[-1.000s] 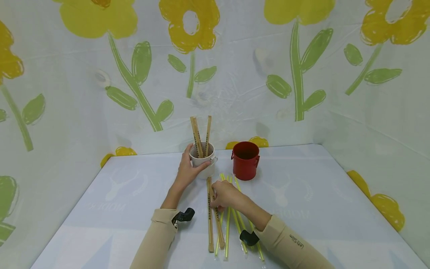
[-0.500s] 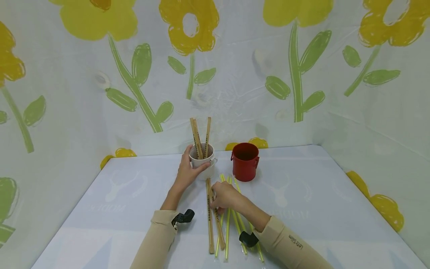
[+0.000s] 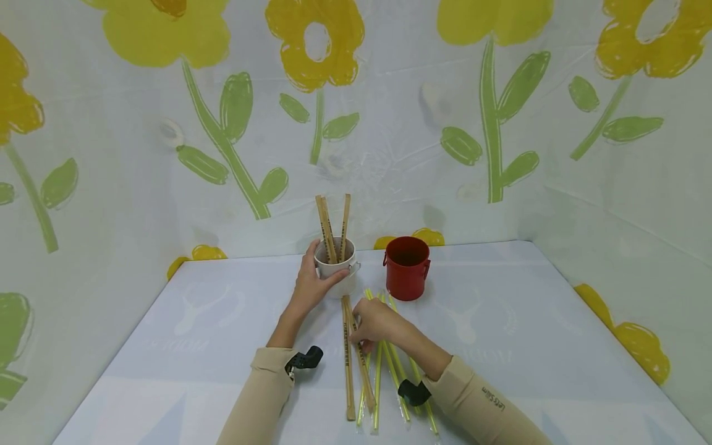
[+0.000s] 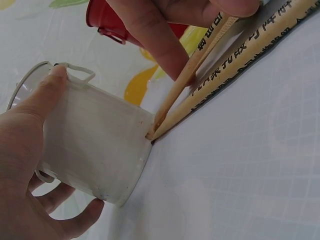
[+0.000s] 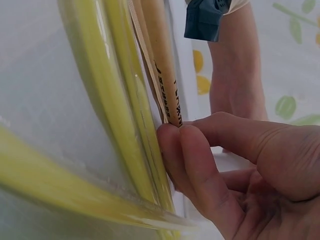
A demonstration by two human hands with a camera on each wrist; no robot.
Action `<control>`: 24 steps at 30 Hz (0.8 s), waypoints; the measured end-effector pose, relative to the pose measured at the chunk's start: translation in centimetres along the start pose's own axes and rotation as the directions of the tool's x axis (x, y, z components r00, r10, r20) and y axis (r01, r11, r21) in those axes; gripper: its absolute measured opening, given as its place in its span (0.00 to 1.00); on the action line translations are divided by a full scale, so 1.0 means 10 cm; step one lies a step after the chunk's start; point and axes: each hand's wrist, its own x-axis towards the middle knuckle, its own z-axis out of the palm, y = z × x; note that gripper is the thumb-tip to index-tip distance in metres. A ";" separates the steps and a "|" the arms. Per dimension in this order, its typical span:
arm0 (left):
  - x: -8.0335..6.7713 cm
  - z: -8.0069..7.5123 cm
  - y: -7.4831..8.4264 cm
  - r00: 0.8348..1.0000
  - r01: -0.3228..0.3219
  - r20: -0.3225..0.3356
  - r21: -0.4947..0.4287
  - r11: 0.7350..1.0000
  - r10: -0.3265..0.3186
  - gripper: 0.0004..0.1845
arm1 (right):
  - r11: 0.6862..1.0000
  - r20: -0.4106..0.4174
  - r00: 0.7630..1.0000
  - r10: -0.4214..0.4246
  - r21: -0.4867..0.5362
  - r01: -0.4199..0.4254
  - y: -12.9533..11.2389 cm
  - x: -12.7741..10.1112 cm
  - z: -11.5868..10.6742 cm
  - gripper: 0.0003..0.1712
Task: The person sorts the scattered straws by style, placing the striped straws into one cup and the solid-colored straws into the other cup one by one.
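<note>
Head view shows us partway through sorting: two paper-wrapped chopstick pairs (image 3: pixel 332 227) already stand upright in the white metal cup (image 3: pixel 337 274), while the red metal cup (image 3: pixel 406 267) just to its right looks empty as far as we can see into it. Two more wrapped chopstick pairs (image 3: pixel 349 364) lie on the white table (image 3: pixel 194 327) with their far ends touching the white cup's base, and beside them on the right lie several yellow-green straws in clear sleeves (image 3: pixel 389 364), none yet moved. By our judgement less than half the work is done.

Our left hand (image 3: pixel 309 285) wraps the white cup, thumb on the rim by its wire handle and fingers curled round the far side, holding it steady. Our right hand (image 3: pixel 375 321) pinches one wrapped chopstick pair (image 5: pixel 162 75) between thumb and bent fingertips (image 5: pixel 172 145); in the left wrist view its near part sits raised under our fingers while its far end stays down at the cup.

For room, we have bare table on the far left and far right, well apart from both cups. The near table edge lies just below the stick ends. The two cups stand close together, so the tight spot is the gap between them and the upright sticks already leaning in the white cup.
</note>
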 end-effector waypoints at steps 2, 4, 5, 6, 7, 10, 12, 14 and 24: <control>0.00 0.00 0.01 1.000 0.003 0.004 0.000 1.000 -0.003 0.54 | 1.000 0.002 1.000 0.002 0.002 -0.002 0.00 0.00 -0.01 0.28; 0.00 0.00 0.01 1.000 0.005 0.005 0.001 1.000 -0.005 0.54 | 1.000 0.002 1.000 0.005 0.001 -0.005 0.00 0.00 -0.01 0.28; 0.00 0.00 0.01 1.000 0.006 0.005 0.002 1.000 -0.006 0.54 | 1.000 0.003 1.000 0.008 0.000 -0.008 0.00 0.01 -0.01 0.28; 0.00 0.00 0.01 1.000 0.007 0.006 0.002 1.000 -0.007 0.54 | 1.000 0.003 1.000 0.009 -0.004 -0.009 0.00 0.01 -0.02 0.28; 0.00 0.00 0.01 1.000 0.008 0.005 0.002 1.000 -0.008 0.54 | 1.000 0.005 1.000 0.011 -0.006 -0.011 0.00 0.00 -0.02 0.27; 0.00 0.00 0.01 1.000 0.008 0.006 0.000 1.000 -0.008 0.54 | 1.000 0.016 1.000 0.012 -0.009 -0.012 0.00 0.00 -0.04 0.27; 0.00 0.00 0.01 1.000 0.006 0.005 -0.002 1.000 -0.006 0.54 | 1.000 0.024 1.000 0.009 -0.007 -0.009 0.00 -0.01 -0.06 0.27; 0.00 0.00 0.01 1.000 0.004 0.003 -0.001 1.000 -0.004 0.54 | 1.000 0.028 1.000 0.006 -0.007 -0.006 0.00 -0.02 -0.08 0.27; 0.00 0.00 0.01 1.000 -0.004 -0.001 0.002 1.000 0.004 0.54 | 1.000 0.023 0.999 0.028 0.000 -0.028 0.01 -0.02 -0.14 0.30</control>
